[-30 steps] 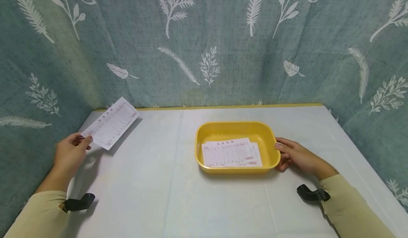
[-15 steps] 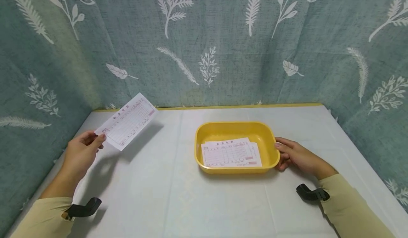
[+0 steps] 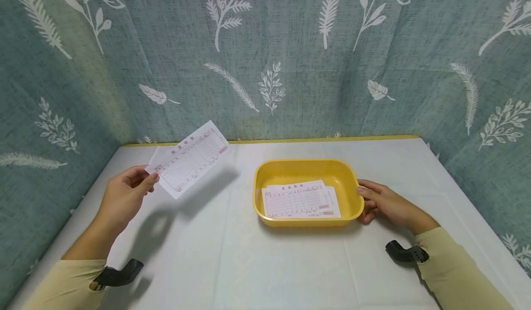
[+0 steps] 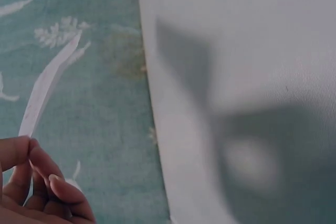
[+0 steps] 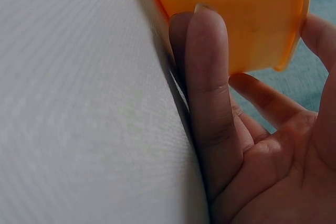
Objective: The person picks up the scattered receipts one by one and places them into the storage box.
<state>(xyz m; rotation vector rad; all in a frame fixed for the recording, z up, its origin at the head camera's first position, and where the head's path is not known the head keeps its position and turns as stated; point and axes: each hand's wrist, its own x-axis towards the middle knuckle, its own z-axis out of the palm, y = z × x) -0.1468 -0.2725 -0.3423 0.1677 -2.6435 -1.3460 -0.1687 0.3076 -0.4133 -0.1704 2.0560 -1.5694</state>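
Note:
My left hand pinches a white receipt by its lower left corner, between thumb and fingers. Printed with a red table, it hangs tilted over the table and casts a shadow. Seen almost edge-on, the receipt is a thin strip in the left wrist view. A yellow plastic tray stands right of the middle, with several similar receipts overlapping inside. My right hand rests against the tray's right end, thumb at the rim. In the right wrist view its long fingers lie straight along the outer wall.
A white cloth covers the table, with a yellow strip along its back edge. Green leaf-patterned fabric rises behind and at both sides. Each wrist carries a black camera mount.
My left hand has carried the receipt to the right, from the table's left edge closer to the tray. The right hand and the tray have stayed in place.

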